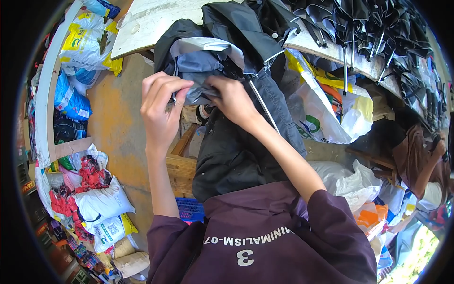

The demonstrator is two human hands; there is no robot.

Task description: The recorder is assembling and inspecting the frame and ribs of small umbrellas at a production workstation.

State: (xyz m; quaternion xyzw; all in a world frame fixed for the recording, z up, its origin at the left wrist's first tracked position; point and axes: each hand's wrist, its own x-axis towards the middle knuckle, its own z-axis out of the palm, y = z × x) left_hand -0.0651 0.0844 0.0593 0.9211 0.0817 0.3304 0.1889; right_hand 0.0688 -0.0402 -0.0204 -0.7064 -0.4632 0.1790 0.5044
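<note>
Head view: the umbrella (208, 45) droops over the near edge of the table (142, 19), above the lap. Its cloth looks soft, light and rather slippery; the thin metal rod (262, 105) should be stiff, and any ribs easy to bend, so a pinch at a hem or rib end seems best. The right hand (231, 98) is clamped on the grey folds (its fingertips partly sunk in them). The left hand (161, 99) is curled at the cloth's left edge by a small metal bit; whether it grips that, I cannot tell.

The rod slants beside the right forearm, somewhat in its way. Far right, more black umbrellas (350, 16) poke rods past the table edge, above a white-and-yellow bag (309, 106).
</note>
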